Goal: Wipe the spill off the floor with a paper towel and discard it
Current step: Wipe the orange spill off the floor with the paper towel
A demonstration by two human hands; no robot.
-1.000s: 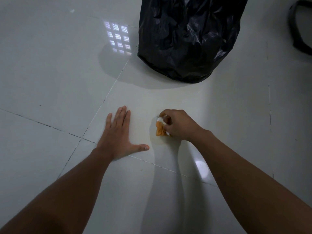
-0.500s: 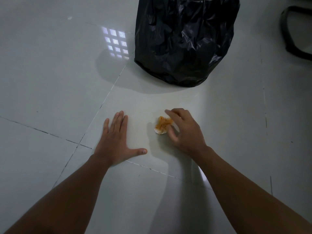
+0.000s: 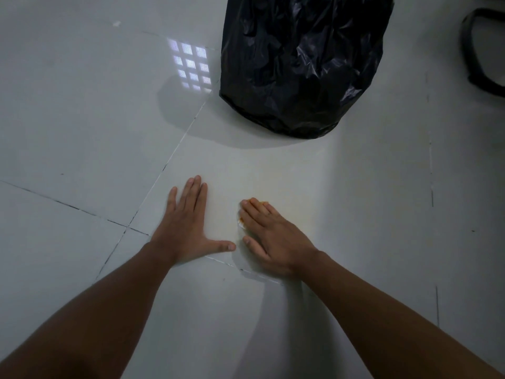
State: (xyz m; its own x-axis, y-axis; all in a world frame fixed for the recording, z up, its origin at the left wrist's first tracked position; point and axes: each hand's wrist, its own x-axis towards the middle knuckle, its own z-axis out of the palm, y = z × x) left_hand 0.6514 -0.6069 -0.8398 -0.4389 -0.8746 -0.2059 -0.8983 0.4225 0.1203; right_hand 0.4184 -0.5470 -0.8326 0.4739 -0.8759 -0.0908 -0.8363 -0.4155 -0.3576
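Observation:
My right hand (image 3: 269, 235) lies flat on the white tiled floor, fingers pressing down on a crumpled paper towel (image 3: 241, 220) stained orange. Only the towel's left edge and a bit of orange by my fingertips show; the rest is hidden under my fingers. A faint yellowish smear (image 3: 297, 214) tints the tile to the right of that hand. My left hand (image 3: 185, 228) rests flat on the floor beside it, fingers spread, holding nothing. A black plastic bin bag (image 3: 300, 64) stands upright beyond both hands.
A dark curved object (image 3: 475, 69) lies on the floor at the far right edge. Tile seams (image 3: 169, 160) run diagonally past my left hand. A window reflection (image 3: 191, 68) glints on the tile left of the bag.
My right hand went from pinching the towel in a fist to spreading flat on top of it, and slid slightly toward me. My left hand stayed planted.

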